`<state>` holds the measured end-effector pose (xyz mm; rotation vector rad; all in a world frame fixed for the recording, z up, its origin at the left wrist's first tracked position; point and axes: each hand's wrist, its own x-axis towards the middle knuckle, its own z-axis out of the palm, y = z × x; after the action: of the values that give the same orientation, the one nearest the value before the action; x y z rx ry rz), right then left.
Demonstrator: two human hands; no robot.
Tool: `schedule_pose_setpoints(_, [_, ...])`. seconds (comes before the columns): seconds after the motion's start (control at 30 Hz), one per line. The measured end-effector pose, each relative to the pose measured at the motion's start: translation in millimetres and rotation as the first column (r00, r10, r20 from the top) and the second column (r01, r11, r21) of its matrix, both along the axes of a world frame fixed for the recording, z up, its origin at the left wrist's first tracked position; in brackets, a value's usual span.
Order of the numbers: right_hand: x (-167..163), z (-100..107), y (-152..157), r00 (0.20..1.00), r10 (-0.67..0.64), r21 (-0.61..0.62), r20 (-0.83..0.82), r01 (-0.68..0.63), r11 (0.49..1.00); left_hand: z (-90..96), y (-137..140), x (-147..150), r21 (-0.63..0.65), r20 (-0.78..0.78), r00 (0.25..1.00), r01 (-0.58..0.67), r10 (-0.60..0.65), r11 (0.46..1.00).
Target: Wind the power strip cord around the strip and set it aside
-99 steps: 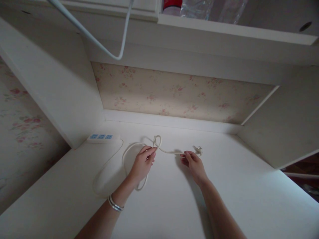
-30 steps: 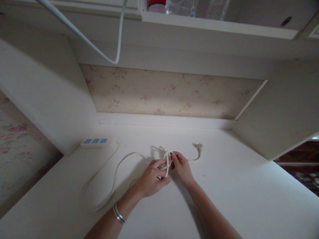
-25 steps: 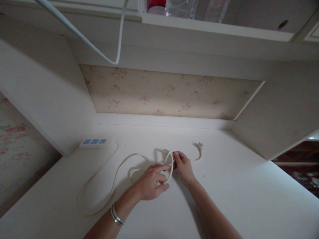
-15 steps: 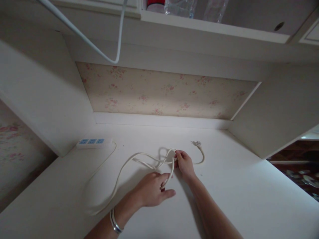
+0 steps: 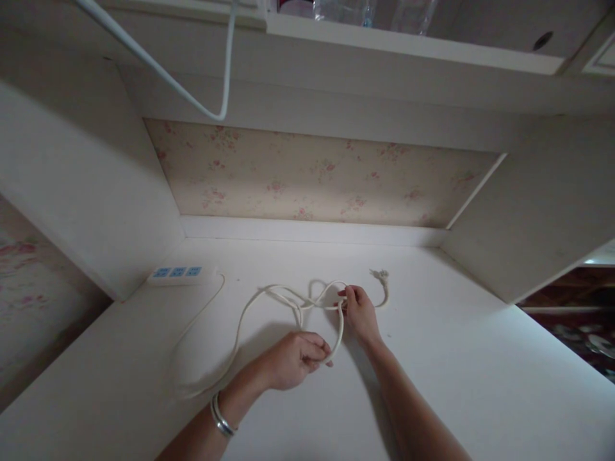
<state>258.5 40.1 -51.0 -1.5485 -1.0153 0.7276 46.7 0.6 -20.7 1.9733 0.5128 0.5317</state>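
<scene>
A white power cord (image 5: 245,320) lies in loose loops over the white desktop, with part of it lifted between my hands. My left hand (image 5: 302,358), a silver bangle on its wrist, is closed around a loop of the cord. Further right and back, my right hand (image 5: 360,314) pinches the cord where strands come together; the fingers hide the exact crossing. Beyond the right hand, the plug (image 5: 381,275) rests on the desktop at the cord's end. A power strip (image 5: 177,275) with blue socket faces sits at the back left, its cord running forward.
The white desktop (image 5: 432,371) is bounded by side panels (image 5: 542,211) and a back wall with floral wallpaper (image 5: 298,176). Overhead, a shelf (image 5: 408,48) holds clear plastic items, and a bent white rod (image 5: 192,102) hangs at the upper left.
My left hand's fingers have closed on the cord loop, the thumb no longer stretched out. My right hand has shifted slightly right, and the loops between the hands have changed shape.
</scene>
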Motion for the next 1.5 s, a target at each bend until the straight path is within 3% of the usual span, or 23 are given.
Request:
schedule_pose_setpoints(0.13, [15.5,-4.1,4.4,0.993,-0.103,-0.021,-0.049,0.102,0.995,-12.1,9.7,-6.3,-0.019,-0.007,1.0,-0.025,0.025,0.999])
schedule_pose_setpoints(0.27, [29.3,-3.8,5.7,0.981,-0.191,0.012,-0.04,0.192,0.981,-9.4,16.8,-16.9,-0.045,-0.082,0.996,0.02,-0.023,0.999])
schedule_pose_setpoints(0.37, [27.8,0.8,3.5,0.986,-0.166,0.069,0.007,0.165,0.984,1.9,16.4,-20.7,-0.043,-0.1,0.992,0.072,-0.076,0.996])
schedule_pose_setpoints(0.47, [14.8,7.5,0.0,0.995,-0.093,0.102,0.02,0.09,0.991,11.4,14.8,-17.1,-0.176,-0.059,0.998,-0.013,0.003,0.984])
schedule_pose_setpoints(0.53, [2.8,11.6,-2.9,0.999,-0.049,0.11,0.019,0.047,0.993,14.9,14.6,-13.1,-0.375,-0.004,0.994,-0.099,0.105,0.922])
schedule_pose_setpoints(0.63, [-14.0,16.2,-8.1,0.999,0.046,0.127,0.016,-0.048,0.991,18.6,15.1,-9.1,-0.648,0.096,0.966,-0.124,0.242,0.751])
schedule_pose_setpoints(0.7, [-22.1,17.9,-11.9,0.989,0.145,0.138,0.013,-0.145,0.98,21.0,15.0,-8.0,-0.731,0.12,0.947,-0.118,0.298,0.672])
schedule_pose_setpoints(0.8, [-29.2,18.6,-16.6,0.959,0.283,0.128,0.011,-0.282,0.951,23.5,13.7,-6.2,-0.786,0.101,0.948,-0.109,0.301,0.608])
schedule_pose_setpoints(0.93, [-33.1,18.0,-20.0,0.91,0.414,0.13,-0.023,-0.408,0.904,23.3,9.7,-0.7,-0.787,0.084,0.942,-0.136,0.324,0.602])
schedule_pose_setpoints(1.03, [-34.1,19.5,-21.2,0.901,0.435,0.129,0.0,-0.431,0.893,22.4,6.9,3.6,-0.792,0.168,0.915,-0.097,0.367,0.603])
schedule_pose_setpoints(1.2, [-35.0,26.5,-24.0,0.888,0.446,0.114,0.113,-0.457,0.882,21.3,5.3,5.9,-0.883,0.263,0.896,0.074,0.359,0.463])
schedule_pose_setpoints(1.3, [-37.3,29.8,-26.9,0.873,0.469,0.097,0.13,-0.482,0.871,19.4,4.9,5.6,-0.91,0.274,0.887,0.113,0.373,0.398])
schedule_pose_setpoints(1.37, [-39.5,31.2,-28.9,0.865,0.485,0.081,0.127,-0.497,0.864,17.6,4.1,5.9,-0.911,0.261,0.89,0.098,0.374,0.4])
schedule_pose_setpoints(1.5, [-41.7,31.2,-29.7,0.841,0.507,0.057,0.188,-0.525,0.849,15.4,2.7,7.5,-0.88,0.19,0.904,-0.015,0.382,0.474])
